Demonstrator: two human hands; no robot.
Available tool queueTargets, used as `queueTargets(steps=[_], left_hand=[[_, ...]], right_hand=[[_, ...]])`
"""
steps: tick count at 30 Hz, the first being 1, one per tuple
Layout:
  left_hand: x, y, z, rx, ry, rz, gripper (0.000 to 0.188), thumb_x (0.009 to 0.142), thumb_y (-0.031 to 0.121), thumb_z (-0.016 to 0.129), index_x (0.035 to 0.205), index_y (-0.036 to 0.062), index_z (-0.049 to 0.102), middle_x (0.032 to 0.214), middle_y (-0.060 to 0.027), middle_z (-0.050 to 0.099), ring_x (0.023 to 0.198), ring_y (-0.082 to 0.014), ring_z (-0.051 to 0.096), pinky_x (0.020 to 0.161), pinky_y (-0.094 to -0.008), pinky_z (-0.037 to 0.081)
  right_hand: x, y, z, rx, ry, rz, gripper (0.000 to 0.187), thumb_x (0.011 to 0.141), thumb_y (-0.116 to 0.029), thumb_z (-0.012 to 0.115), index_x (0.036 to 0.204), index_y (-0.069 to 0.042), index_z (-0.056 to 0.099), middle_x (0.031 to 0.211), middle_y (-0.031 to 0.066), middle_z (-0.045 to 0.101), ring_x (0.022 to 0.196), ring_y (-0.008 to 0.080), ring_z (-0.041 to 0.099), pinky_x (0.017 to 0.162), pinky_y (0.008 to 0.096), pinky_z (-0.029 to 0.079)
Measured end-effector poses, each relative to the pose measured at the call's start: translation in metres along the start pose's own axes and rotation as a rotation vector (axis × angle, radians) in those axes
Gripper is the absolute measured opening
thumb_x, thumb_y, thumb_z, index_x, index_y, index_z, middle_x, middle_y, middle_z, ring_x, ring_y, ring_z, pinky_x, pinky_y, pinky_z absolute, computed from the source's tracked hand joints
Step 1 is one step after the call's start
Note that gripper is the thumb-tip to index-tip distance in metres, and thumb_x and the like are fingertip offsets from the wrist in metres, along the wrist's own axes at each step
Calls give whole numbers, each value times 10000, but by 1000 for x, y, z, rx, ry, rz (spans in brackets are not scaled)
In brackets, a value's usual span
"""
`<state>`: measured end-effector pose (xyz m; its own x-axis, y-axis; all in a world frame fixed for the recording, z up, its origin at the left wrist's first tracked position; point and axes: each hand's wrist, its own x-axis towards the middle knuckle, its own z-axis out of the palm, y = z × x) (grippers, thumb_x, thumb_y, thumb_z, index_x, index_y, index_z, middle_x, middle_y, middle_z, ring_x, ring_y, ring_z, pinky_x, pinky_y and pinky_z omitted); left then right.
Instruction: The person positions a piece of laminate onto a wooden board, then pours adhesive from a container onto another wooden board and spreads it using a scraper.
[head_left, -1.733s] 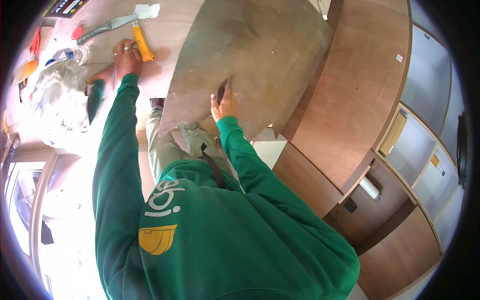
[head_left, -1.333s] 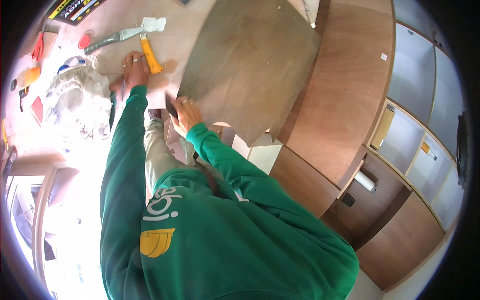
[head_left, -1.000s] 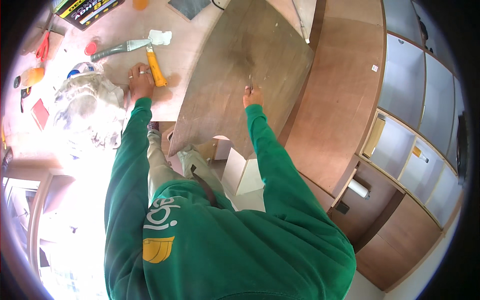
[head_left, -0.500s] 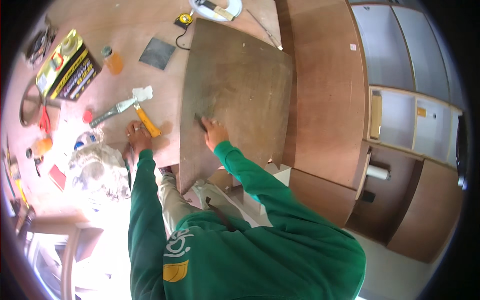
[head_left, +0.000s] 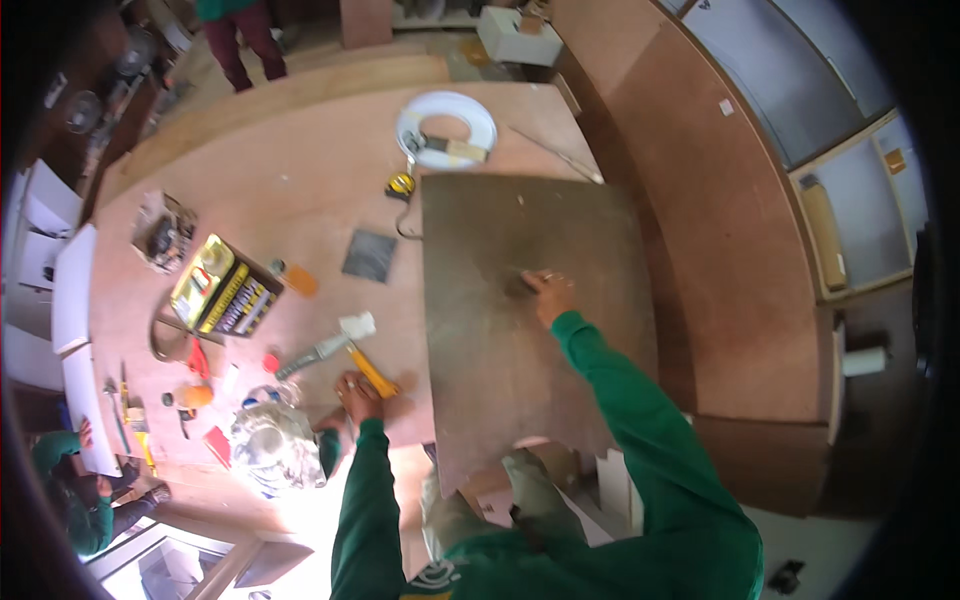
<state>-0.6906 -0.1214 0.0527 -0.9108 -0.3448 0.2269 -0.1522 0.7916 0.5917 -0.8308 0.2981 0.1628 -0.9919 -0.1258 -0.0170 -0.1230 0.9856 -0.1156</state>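
Observation:
A large brown sheet board (head_left: 520,370) lies on the table, its near end overhanging the edge in front of my legs. My right hand (head_left: 553,297) is on the upper middle of the board, fingers closed on a small dark piece (head_left: 518,287) pressed against the surface; its exact kind is too blurred to tell. My left hand (head_left: 360,397) rests on the tabletop left of the board, fingers lying down with nothing visible in them. Just beyond it lie a yellow-handled tool (head_left: 373,372) and a long grey-handled tool (head_left: 312,356).
On the left stand an adhesive tin (head_left: 225,290), an orange bottle (head_left: 298,280) and a crumpled plastic bag (head_left: 275,450). A dark square sheet (head_left: 369,256), tape measure (head_left: 400,186) and white coil (head_left: 480,120) lie farther off. Other people stand at the far side and left.
My right hand has slid the dark piece from the board's left side toward its middle, farther from me. The view has tilted up, showing more of the room. My left hand stays on the table.

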Motion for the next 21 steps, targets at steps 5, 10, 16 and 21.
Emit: queueTargets(steps=[5, 10, 16, 21], left_hand=[[1, -11, 6, -53, 27, 92, 232, 743, -46, 472, 931, 15, 593, 956, -166, 561, 903, -343, 524, 832, -437, 425], [-5, -36, 19, -288, 61, 17, 209, 781, -41, 523, 978, 5, 576, 1008, -141, 577, 942, -256, 559, 837, -361, 478], [-64, 31, 21, -114, -84, -189, 264, 820, -58, 521, 1075, -8, 567, 1163, -139, 516, 1046, -272, 563, 840, -356, 541], [-108, 71, 6, 29, -163, -305, 240, 856, 90, 550, 1083, 24, 599, 1142, -154, 546, 940, -267, 581, 822, -394, 502]], right_hand=[[81, 68, 16, -58, 61, 79, 475, 869, -97, 511, 1325, -229, 515, 1248, 60, 524, 1133, 297, 492, 880, 475, 413], [70, 69, 50, 16, 47, 10, 447, 897, -120, 464, 1334, -203, 507, 1312, 69, 502, 1190, 321, 470, 970, 510, 352], [-6, 129, 16, 372, 35, -64, 366, 895, -114, 501, 1248, -168, 583, 1223, 96, 567, 1140, 288, 519, 971, 481, 370], [-148, 223, 8, 886, 286, 496, 354, 931, -319, 525, 1119, -38, 628, 1028, 193, 641, 948, 369, 609, 845, 453, 472]])
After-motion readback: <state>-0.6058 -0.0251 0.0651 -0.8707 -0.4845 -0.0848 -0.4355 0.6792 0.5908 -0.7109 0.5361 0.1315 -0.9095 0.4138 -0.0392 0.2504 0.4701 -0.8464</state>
